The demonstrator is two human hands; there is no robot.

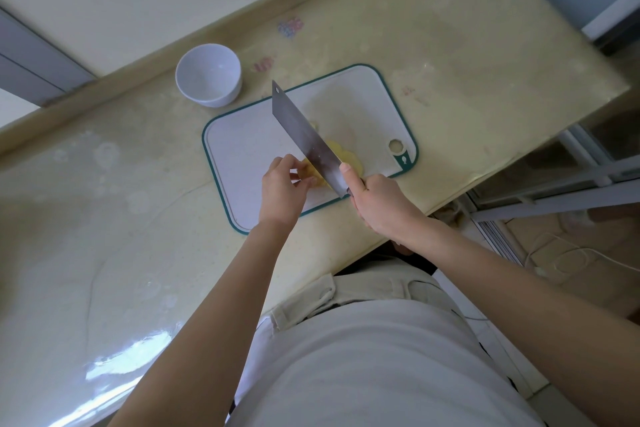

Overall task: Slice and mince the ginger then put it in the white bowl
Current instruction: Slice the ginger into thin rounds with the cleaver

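Pale yellow ginger (349, 158) lies sliced on a white cutting board (249, 135) with a teal rim. My right hand (377, 201) grips the handle of a steel cleaver (304, 135), forefinger along the blade's spine, blade standing across the ginger. My left hand (282, 185) holds a piece of ginger (311, 173) against the left face of the blade with curled fingertips. The white bowl (209, 74) stands beyond the board's far left corner, with nothing in it.
The board lies on a cream counter (104, 218) that runs along a raised back ledge. The counter's right edge drops off just past the board. Cables lie on the floor at right. My white shirt fills the bottom.
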